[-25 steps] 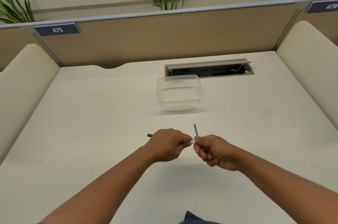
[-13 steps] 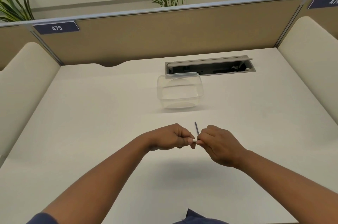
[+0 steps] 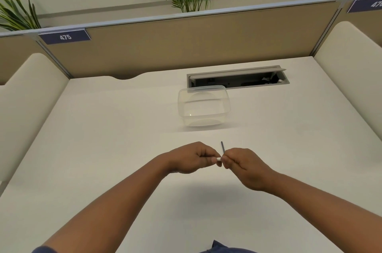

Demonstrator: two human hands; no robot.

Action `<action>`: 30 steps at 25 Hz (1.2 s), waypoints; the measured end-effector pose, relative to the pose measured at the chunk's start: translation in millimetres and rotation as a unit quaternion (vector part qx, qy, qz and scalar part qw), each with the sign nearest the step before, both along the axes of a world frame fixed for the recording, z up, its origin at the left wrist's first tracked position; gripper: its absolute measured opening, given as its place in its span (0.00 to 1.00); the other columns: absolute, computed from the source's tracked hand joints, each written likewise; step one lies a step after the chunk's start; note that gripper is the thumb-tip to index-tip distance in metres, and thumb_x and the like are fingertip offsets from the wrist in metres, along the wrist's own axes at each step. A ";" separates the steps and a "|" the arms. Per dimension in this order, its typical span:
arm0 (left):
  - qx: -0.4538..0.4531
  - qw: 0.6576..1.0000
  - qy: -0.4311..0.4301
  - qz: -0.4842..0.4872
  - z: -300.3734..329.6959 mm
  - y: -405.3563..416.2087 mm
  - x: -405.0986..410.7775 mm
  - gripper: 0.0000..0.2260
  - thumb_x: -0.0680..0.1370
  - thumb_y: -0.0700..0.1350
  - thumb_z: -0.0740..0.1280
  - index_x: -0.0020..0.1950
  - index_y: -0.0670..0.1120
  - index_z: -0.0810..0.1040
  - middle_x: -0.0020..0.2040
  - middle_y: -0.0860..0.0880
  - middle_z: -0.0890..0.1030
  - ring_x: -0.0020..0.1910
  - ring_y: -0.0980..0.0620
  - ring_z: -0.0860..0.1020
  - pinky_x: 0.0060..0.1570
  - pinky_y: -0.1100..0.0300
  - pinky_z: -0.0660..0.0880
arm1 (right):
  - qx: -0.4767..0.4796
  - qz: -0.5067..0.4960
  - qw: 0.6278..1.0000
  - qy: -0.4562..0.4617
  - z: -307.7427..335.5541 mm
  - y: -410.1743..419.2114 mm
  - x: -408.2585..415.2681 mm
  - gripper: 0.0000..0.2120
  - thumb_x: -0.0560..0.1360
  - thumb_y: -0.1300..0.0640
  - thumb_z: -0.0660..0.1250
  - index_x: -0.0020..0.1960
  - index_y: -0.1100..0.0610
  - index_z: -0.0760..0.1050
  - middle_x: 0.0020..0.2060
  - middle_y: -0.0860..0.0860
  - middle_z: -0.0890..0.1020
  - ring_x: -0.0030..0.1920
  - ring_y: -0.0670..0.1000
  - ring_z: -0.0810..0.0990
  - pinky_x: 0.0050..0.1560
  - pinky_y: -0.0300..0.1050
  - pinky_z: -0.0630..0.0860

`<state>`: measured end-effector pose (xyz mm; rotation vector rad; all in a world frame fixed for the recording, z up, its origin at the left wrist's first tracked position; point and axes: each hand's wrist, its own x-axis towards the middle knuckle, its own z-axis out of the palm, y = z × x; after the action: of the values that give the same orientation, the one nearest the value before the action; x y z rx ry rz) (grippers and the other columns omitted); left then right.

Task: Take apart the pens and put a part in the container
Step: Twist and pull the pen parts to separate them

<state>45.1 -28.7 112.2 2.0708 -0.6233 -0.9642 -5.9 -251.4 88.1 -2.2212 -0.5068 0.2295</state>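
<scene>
Now | left hand (image 3: pixel 192 157) grips white pen piece (image 3: pixel 218 159) | right hand (image 3: pixel 241 165) pinches dark rod (image 3: pixel 222 148) | clear container (image 3: pixel 203 106) upper centre, empty

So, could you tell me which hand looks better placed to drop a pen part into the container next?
Probably the right hand: it pinches the thin dark rod, which already points toward the clear container. The left hand grips the white pen piece.

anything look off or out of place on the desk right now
Nothing stands out. The clear container sits upright and empty on the desk; both hands pinch a pen part, a thin dark rod poking up. The cable hatch is open.
</scene>
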 end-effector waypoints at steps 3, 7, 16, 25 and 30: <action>-0.042 0.998 0.051 -0.004 0.6 1.0 -1.1 0.11 0.83 0.50 0.63 0.57 0.53 0.84 0.33 0.60 0.72 0.34 0.60 0.68 0.40 0.65 0.69 | -0.080 0.085 0.979 -0.167 -1.6 -10.1 4.8 0.14 0.83 0.50 0.55 0.46 0.50 0.77 0.36 0.44 0.75 0.37 0.46 0.67 0.37 0.41 0.67; -0.056 0.994 0.090 -0.020 1.7 1.1 -0.4 0.11 0.83 0.48 0.62 0.59 0.52 0.84 0.32 0.55 0.66 0.33 0.56 0.64 0.32 0.66 0.63 | -0.124 0.129 0.945 -0.273 -4.6 -13.0 5.6 0.11 0.82 0.55 0.59 0.47 0.54 0.79 0.37 0.48 0.77 0.37 0.50 0.68 0.33 0.44 0.70; 0.091 0.992 -0.082 -0.030 4.0 -2.5 -5.3 0.11 0.84 0.54 0.58 0.59 0.63 0.78 0.48 0.60 0.82 0.49 0.57 0.78 0.52 0.56 0.76 | 0.131 -0.060 0.935 0.324 7.7 1.7 6.6 0.22 0.79 0.39 0.59 0.39 0.54 0.77 0.29 0.46 0.73 0.29 0.46 0.66 0.31 0.40 0.62; -0.014 0.999 0.029 -0.013 21.2 9.2 -3.3 0.11 0.84 0.50 0.60 0.60 0.54 0.82 0.50 0.48 0.82 0.47 0.52 0.76 0.51 0.54 0.73 | 0.078 -0.006 0.994 0.073 14.9 2.3 -5.0 0.16 0.82 0.47 0.59 0.37 0.40 0.75 0.36 0.40 0.81 0.35 0.41 0.74 0.36 0.31 0.67; 0.001 1.000 -0.013 -0.024 22.4 8.7 -3.3 0.12 0.85 0.50 0.59 0.62 0.55 0.81 0.53 0.67 0.82 0.55 0.68 0.76 0.55 0.67 0.73 | 0.016 0.010 0.999 0.041 16.3 1.7 -0.7 0.13 0.82 0.45 0.58 0.43 0.43 0.77 0.37 0.44 0.81 0.40 0.46 0.78 0.41 0.43 0.74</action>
<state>41.8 -20.0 134.6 2.0808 -0.6896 -0.9669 -6.5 -249.7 104.4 -2.1675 -0.4840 0.3196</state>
